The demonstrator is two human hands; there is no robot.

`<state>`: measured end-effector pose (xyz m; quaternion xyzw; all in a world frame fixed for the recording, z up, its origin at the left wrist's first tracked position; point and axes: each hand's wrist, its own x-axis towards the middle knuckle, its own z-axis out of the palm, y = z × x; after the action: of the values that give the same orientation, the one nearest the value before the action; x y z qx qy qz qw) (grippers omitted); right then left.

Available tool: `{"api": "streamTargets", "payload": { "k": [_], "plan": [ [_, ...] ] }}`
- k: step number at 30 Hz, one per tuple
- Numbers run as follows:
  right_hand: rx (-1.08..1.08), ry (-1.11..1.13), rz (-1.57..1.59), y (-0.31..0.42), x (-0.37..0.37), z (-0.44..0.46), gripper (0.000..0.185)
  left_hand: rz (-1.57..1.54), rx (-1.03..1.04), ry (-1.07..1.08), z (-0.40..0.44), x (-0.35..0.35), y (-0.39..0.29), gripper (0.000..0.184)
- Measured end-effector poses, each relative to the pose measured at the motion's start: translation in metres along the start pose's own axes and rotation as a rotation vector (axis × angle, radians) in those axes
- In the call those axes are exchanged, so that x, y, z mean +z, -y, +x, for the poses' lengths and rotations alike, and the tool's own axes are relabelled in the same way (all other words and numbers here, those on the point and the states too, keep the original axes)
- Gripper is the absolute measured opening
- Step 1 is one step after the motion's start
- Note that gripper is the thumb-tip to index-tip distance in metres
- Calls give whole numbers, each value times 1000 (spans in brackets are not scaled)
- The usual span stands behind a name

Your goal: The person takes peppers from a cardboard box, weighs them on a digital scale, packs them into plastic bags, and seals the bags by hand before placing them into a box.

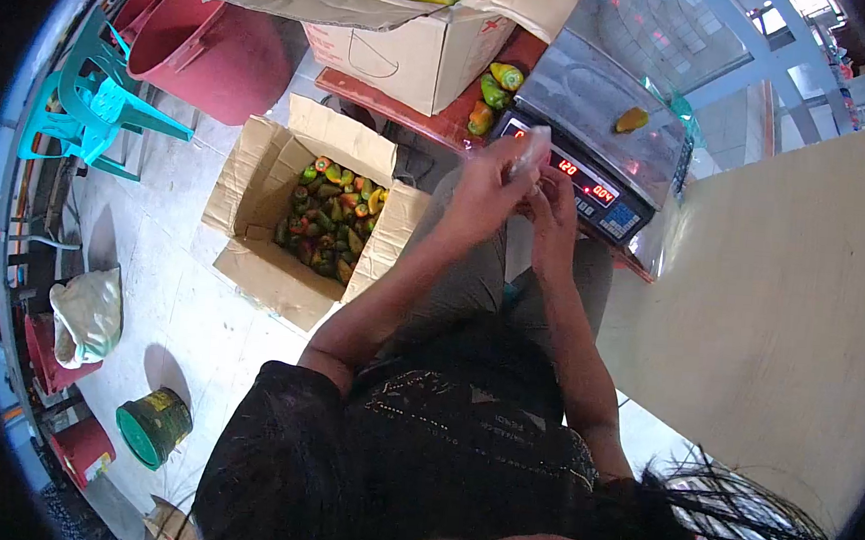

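Note:
My left hand (490,192) is closed on a crumpled piece of clear plastic, apparently a plastic bag (534,155). Close beside it, my right hand (554,218) has its fingers bent together at the lower part of the plastic; the exact grip is partly hidden. Both hands are in front of a digital scale (613,197) with lit red digits. On its metal plate lies one orange-green pepper (632,119). Several green and orange peppers (493,92) sit to the left of the scale on a red-brown surface (394,107).
An open cardboard box (249,172) of loose peppers stands on the floor at left. Another box (392,57) holds plastic-wrapped peppers at the top. Red tubs (225,75), a turquoise chair (104,97) and a green bucket (153,426) stand further left. A wooden panel (772,294) borders the right.

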<state>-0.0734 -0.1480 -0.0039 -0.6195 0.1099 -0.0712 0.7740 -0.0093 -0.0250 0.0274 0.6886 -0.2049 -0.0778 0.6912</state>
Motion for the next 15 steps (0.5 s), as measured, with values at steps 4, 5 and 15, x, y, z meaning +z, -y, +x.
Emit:
{"api": "streamTargets", "payload": {
  "k": [4, 5, 15],
  "plan": [
    [-130, 222, -227, 4, -8, 15, 31, -10, 0, 1, 5, -7, 2, 41],
    [-74, 234, -274, -2, -12, 18, 31, 18, 23, 13, 3, -5, -5, 42],
    [-153, 367, -828, -18, -6, 7, 24, 141, 73, -49, -30, 6, -1, 48]
  ]
}}
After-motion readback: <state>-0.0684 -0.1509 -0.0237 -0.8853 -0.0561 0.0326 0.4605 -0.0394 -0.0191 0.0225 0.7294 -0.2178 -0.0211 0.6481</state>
